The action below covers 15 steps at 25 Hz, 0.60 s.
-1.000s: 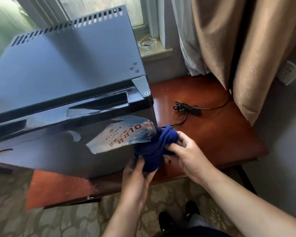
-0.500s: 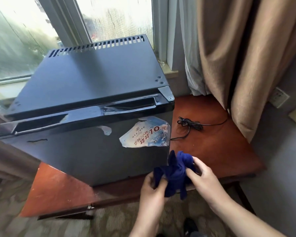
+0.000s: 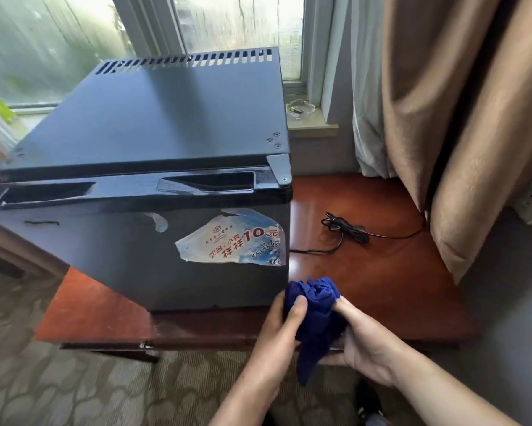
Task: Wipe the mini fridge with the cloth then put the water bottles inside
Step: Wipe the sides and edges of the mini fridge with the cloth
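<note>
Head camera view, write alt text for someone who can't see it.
Two bare hands, left hand and right hand, bunch a dark blue cloth by the front corner of a closed black mini fridge on a reddish wooden table. A torn sticker marks its door; a black cord lies alongside.

Both forearms are bare from the wrist to the frame's lower edge, with no sleeve showing. The left hand [image 3: 277,342] and the right hand [image 3: 366,348] carry no glove, ring, watch or band. The fingers [image 3: 298,305] have short, unpainted nails. Below them a dark shoe [image 3: 370,402] with pale trim shows.
</note>
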{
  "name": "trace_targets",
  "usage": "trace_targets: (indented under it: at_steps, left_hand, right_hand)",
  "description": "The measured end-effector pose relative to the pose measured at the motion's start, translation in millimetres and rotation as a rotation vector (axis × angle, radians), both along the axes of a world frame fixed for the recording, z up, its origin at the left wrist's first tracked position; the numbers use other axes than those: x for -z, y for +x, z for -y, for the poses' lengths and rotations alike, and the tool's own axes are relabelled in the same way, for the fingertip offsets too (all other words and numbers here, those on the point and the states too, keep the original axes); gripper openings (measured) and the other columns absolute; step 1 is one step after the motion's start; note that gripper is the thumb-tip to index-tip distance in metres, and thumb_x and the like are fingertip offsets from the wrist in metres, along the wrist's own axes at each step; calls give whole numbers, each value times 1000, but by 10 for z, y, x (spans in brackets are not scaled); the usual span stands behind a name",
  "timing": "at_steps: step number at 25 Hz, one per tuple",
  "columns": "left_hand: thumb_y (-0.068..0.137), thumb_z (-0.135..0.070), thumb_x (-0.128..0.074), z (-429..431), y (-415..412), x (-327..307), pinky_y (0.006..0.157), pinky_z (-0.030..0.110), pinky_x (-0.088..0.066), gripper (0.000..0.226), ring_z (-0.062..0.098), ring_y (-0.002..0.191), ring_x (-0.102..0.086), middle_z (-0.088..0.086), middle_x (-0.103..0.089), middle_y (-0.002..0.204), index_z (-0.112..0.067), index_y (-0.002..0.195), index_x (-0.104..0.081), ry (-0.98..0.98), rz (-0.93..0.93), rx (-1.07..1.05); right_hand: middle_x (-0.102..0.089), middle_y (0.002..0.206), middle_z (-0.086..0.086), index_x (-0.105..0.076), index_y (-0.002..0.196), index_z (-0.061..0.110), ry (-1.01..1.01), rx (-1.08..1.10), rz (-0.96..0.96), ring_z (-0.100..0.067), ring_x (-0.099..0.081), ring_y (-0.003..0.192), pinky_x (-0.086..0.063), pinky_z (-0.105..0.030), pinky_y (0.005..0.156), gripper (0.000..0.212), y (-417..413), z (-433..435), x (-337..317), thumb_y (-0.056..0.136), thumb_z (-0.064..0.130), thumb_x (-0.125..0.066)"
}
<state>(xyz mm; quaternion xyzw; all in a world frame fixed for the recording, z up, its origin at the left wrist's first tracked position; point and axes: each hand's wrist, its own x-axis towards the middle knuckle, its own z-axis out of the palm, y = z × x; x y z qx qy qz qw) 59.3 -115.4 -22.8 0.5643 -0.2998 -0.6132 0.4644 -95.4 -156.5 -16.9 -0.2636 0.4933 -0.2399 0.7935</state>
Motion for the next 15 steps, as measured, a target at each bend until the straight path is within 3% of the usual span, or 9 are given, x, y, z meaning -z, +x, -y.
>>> trace_targets:
  at_steps: [3,6,10,15]
  left_hand:
    - [97,-33,-68,89,-288,71,108,28,-49,33,-3,118,-64,-20,-72,124,-36,129,-60,-26,212,7]
    - [90,-38,-74,214,-677,154,115,31,-43,58,-1,128,-58,-14,-66,136,-30,142,-52,-28,305,-21]
    - [82,-38,-75,369,-1112,214,113,45,-45,67,14,130,-61,-11,-67,136,-38,144,-50,61,214,-59]
    - [84,-8,-78,449,-1402,156,94,42,-57,65,22,116,-71,0,-74,124,-32,137,-49,176,37,-313]
  right_hand:
    - [-73,125,-16,-64,135,17,86,25,48,-36,-71,108,-51,-59,103,45,-259,235,130,94,32,-54]
    - [-72,124,-20,-64,133,5,168,84,154,-35,-71,106,-54,-51,96,48,-627,475,171,91,25,-51]
    - [-71,128,-17,-59,135,20,118,-26,264,-36,-70,115,-53,-56,99,45,-1017,699,274,91,32,-63]
    - [-75,119,-13,-59,129,16,-64,-92,83,-36,-73,110,-55,-58,98,45,-1143,931,386,87,7,-75]
